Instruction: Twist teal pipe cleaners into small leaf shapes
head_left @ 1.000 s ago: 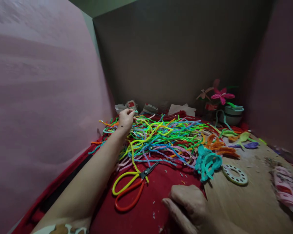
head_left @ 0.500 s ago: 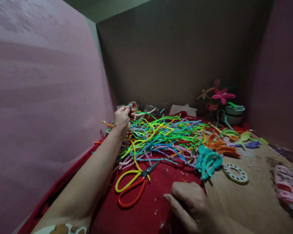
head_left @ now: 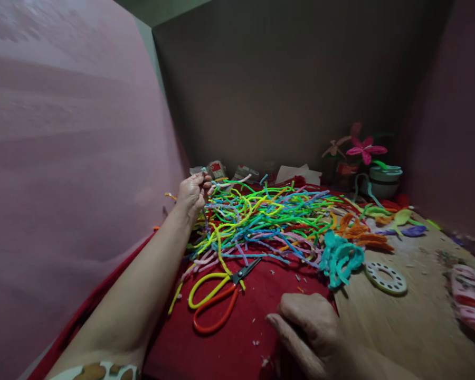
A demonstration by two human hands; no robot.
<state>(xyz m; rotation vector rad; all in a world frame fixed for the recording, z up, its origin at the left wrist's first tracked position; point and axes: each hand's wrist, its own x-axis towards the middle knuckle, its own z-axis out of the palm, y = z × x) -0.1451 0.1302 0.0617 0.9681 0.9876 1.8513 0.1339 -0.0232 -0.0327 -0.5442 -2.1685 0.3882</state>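
Observation:
My left hand reaches to the far left edge of a tangled pile of colourful pipe cleaners and pinches the end of one strand, lifted a little above the heap. My right hand rests on the red cloth near the front, fingers curled down; nothing shows in it. Scissors with one yellow and one orange loop handle lie on the cloth between the two hands.
A teal pipe-cleaner bundle and a white ring with holes lie right of the pile on the wooden table. A pot with a pink flower stands at the back right. Pink walls close in left and right.
My left hand has lifted off the pile, drawing a pinched strand up and slightly back. My right hand has stayed put on the cloth.

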